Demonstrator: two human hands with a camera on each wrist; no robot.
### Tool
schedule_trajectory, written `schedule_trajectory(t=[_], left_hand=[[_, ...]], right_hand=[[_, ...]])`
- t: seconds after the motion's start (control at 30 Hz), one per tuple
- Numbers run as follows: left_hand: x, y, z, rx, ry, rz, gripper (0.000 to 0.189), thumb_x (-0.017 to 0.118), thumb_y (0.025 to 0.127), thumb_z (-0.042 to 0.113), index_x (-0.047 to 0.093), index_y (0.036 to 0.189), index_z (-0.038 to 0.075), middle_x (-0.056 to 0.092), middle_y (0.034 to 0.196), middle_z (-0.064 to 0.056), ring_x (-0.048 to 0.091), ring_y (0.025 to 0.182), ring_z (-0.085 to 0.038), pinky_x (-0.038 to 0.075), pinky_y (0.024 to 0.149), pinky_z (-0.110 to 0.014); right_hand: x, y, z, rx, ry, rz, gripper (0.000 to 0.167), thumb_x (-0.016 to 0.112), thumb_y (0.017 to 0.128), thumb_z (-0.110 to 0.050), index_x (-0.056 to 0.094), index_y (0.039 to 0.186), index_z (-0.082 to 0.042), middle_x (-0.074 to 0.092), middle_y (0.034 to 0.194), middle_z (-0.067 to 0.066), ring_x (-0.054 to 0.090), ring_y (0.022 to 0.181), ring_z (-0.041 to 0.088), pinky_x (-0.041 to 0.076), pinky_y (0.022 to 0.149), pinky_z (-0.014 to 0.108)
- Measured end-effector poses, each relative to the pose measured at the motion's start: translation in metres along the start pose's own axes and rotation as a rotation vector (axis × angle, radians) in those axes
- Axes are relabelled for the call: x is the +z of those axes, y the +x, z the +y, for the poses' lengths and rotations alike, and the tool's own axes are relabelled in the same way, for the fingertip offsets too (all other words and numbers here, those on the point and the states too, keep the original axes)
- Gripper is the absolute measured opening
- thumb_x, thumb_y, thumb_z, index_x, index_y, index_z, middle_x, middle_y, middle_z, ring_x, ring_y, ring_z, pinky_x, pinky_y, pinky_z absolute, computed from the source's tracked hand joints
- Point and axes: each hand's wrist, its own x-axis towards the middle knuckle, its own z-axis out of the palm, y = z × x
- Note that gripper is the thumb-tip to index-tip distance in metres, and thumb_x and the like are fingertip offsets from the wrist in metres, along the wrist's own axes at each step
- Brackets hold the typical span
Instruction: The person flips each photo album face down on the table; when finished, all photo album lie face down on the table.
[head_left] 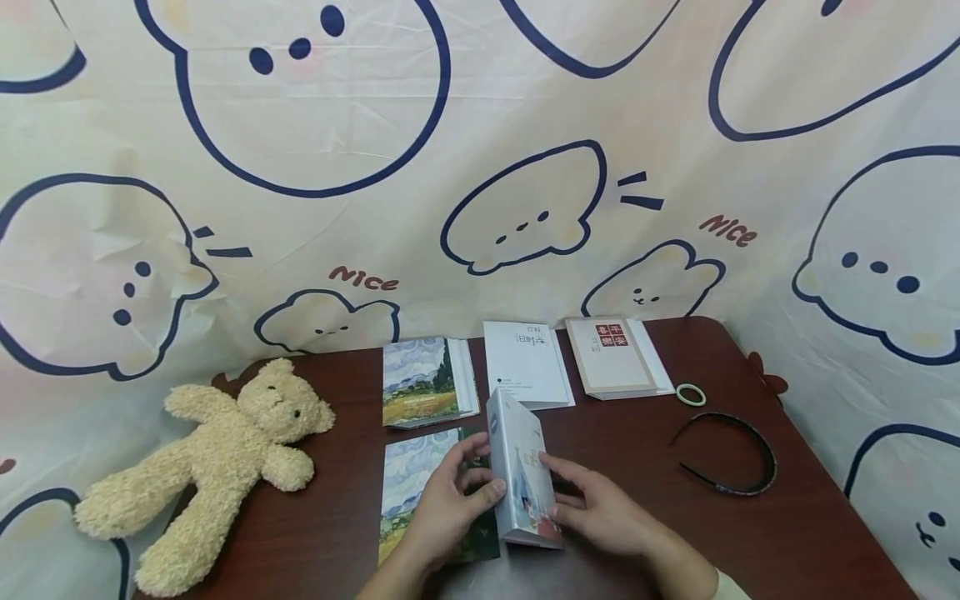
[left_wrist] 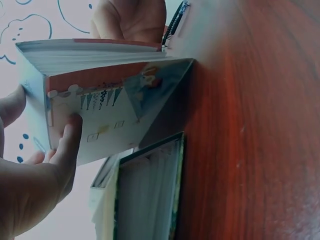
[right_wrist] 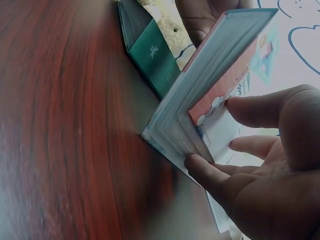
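A thick hardcover book [head_left: 525,475] with a pale blue and white cover and red lower part stands upright, tilted, between both hands. My left hand [head_left: 450,508] holds its left side, thumb against the edge and fingers spread along it. On the other side, my right hand [head_left: 600,512] grips the right edge. In the right wrist view, the thumb and fingers of that hand [right_wrist: 280,165] pinch the cover and page edges, and the pages [right_wrist: 220,65] fan slightly apart. Close behind the left hand lies a painted-landscape book [head_left: 412,475] with a dark green part, partly hidden.
Along the back stand a landscape-cover book [head_left: 416,383], a white book [head_left: 521,362] and a cream book with red characters [head_left: 611,358]. A plush bear [head_left: 225,450] lies at left. A pale green ring [head_left: 691,394] and black headband [head_left: 768,467] lie at right on the brown table [head_left: 337,517].
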Motion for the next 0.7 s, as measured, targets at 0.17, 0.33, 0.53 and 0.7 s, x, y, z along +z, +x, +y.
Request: schedule_trajectory(t=[0.17, 0.33, 0.53, 0.7], left_hand=[[0.0, -0.003, 0.005, 0.016, -0.007, -0.01, 0.077, 0.078, 0.096, 0.026, 0.037, 0.158, 0.005, 0.043, 0.151, -0.02, 0.06, 0.121, -0.031, 0.057, 0.09, -0.041], [0.001, -0.004, 0.009, 0.01, -0.026, -0.016, 0.076, 0.077, 0.096, 0.027, 0.038, 0.158, 0.007, 0.042, 0.151, -0.019, 0.06, 0.122, -0.031, 0.057, 0.091, -0.04], [0.002, -0.006, 0.015, 0.023, -0.028, -0.025, 0.074, 0.077, 0.097, 0.025, 0.038, 0.157, 0.008, 0.042, 0.152, -0.018, 0.06, 0.122, -0.031, 0.057, 0.092, -0.039], [0.003, -0.007, 0.018, 0.035, -0.029, -0.031, 0.073, 0.077, 0.096, 0.022, 0.039, 0.157, 0.008, 0.044, 0.152, -0.017, 0.059, 0.123, -0.031, 0.056, 0.093, -0.04]], right_hand=[[0.004, 0.002, -0.004, 0.001, 0.041, -0.031, 0.068, 0.066, 0.103, -0.013, 0.033, 0.162, -0.006, 0.028, 0.162, 0.033, 0.053, 0.134, 0.044, 0.053, 0.101, 0.034], [0.007, 0.003, -0.008, 0.003, 0.064, -0.054, 0.068, 0.064, 0.104, -0.018, 0.032, 0.163, -0.009, 0.028, 0.162, 0.031, 0.052, 0.136, 0.042, 0.051, 0.103, 0.036], [0.01, 0.004, -0.011, -0.019, 0.048, -0.06, 0.068, 0.064, 0.105, -0.021, 0.032, 0.164, -0.012, 0.036, 0.16, 0.028, 0.05, 0.137, 0.038, 0.049, 0.106, 0.035], [0.012, 0.005, -0.013, -0.063, 0.024, -0.051, 0.068, 0.064, 0.104, -0.018, 0.033, 0.163, -0.011, 0.029, 0.166, 0.023, 0.038, 0.147, 0.04, 0.046, 0.11, 0.045]])
